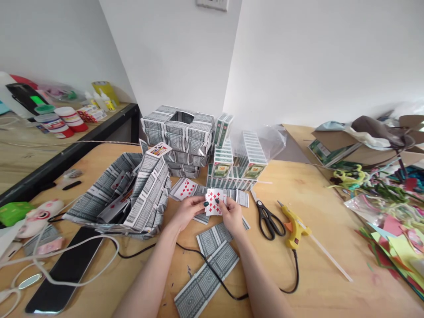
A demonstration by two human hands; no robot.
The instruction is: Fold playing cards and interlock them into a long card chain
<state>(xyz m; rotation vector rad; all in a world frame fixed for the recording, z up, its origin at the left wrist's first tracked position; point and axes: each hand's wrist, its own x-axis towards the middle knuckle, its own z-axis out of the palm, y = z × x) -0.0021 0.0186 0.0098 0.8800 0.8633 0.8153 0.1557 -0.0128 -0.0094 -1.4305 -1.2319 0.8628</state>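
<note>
Between my two hands a playing card (214, 202) with red diamonds is held face up over the table. My left hand (191, 209) pinches its left side, thumb on top. On the right side my right hand (232, 215) grips it the same way; whether more cards lie beneath it I cannot tell. Under and behind the hands lie strips of grey-backed cards, with another diamonds card (186, 189) face up. Nearer me are a joined strip of cards (207, 279) and a shorter strip (214, 238). A basket built of folded cards (153, 194) stands to the left, with loose cards inside.
Scissors (269, 221) and a yellow glue gun (297, 227) with a clear glue stick lie to the right. Its black cord (218, 277) crosses under my arms. Boxed card decks (253, 154) and a card-covered box (185, 132) stand behind. A phone (66, 274) lies left.
</note>
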